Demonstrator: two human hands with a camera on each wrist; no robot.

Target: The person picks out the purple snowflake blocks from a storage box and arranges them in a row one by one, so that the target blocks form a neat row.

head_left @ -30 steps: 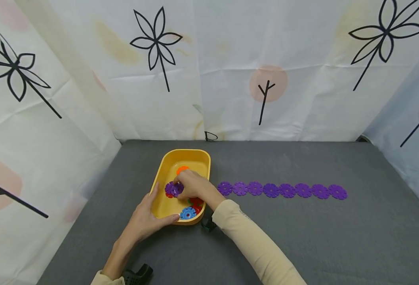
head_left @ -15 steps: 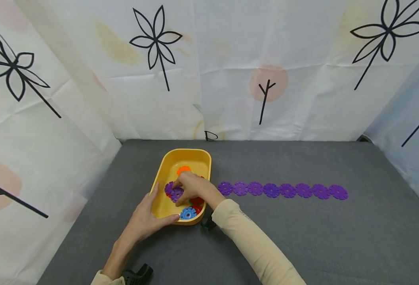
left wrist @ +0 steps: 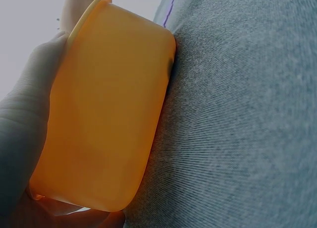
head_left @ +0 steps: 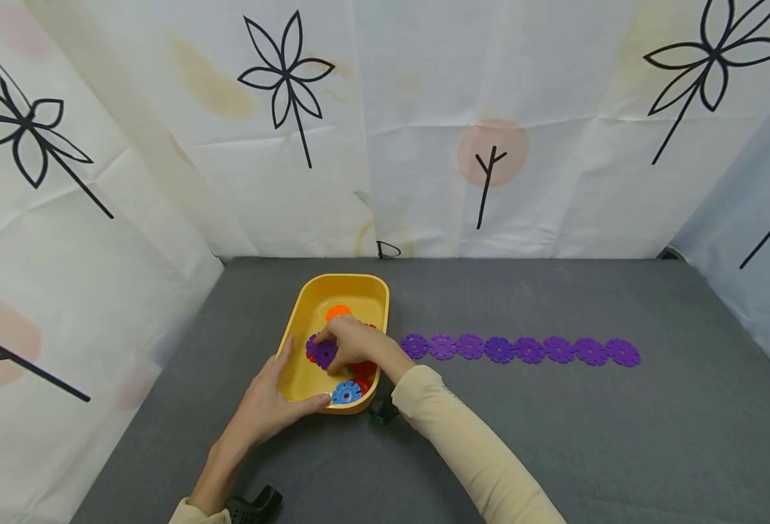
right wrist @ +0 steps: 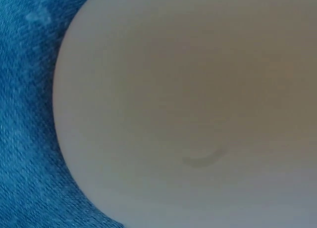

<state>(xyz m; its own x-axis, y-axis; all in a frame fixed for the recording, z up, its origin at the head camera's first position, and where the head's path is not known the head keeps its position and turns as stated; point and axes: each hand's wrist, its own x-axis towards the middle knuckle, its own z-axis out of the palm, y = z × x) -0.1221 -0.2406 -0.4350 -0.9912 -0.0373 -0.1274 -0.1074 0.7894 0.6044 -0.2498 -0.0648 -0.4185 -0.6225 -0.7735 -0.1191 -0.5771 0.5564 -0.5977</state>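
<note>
A shallow yellow bin point(head_left: 359, 287) sits on the grey table, left of centre in the head view. My left hand point(head_left: 267, 400) grips its near left corner, thumb over the near rim and fingers along the left side. In the left wrist view the bin's outer wall point(left wrist: 109, 104) fills the space between thumb and fingers. My right hand point(head_left: 352, 342) reaches into the bin, index finger and thumb around a purple flower-shaped disc point(head_left: 325, 355). Around it lie an orange disc point(head_left: 338, 312), a blue disc point(head_left: 346, 393) and red discs point(head_left: 362, 383), partly hidden by the hand.
A row of several purple flower discs point(head_left: 529, 351) runs rightward from beside the bin across the grey table point(head_left: 588, 437). A printed white cloth point(head_left: 418, 87) hangs behind the table. The right wrist view is mostly blocked by a blurred pale surface.
The right hand's fingers shift slightly over the purple discs; the disc between them now lies closer over the other purple one. The left hand and bin stay nearly still.
</note>
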